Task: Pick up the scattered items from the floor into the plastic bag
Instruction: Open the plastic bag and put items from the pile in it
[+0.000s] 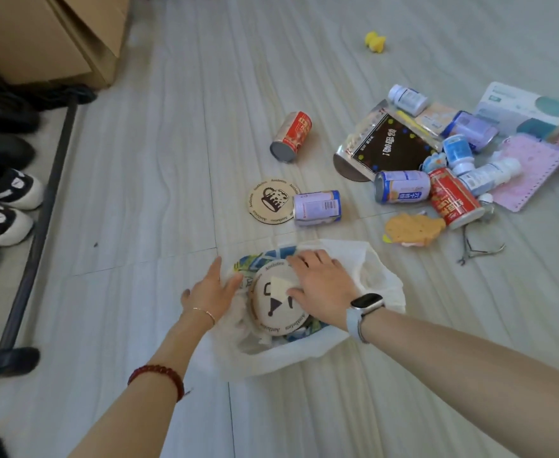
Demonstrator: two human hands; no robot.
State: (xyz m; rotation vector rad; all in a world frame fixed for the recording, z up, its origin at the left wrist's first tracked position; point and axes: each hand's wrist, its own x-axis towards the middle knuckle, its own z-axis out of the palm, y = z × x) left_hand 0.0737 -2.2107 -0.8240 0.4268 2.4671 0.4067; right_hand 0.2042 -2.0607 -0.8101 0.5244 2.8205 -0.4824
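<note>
At the left edge, black-and-white shoes (5, 206) on a dark metal rack (40, 206) are cut off. The left hand (210, 292) holds the rim of the thin white plastic bag (304, 355) — the fingertips are hidden behind the plastic. Inside the bag lies a round beige printed disc (278, 309); the right hand (324, 285) rests on it with fingers spread. A similar disc (273, 200), cans and bottles lie scattered beyond — the far labels are blurred.
</note>
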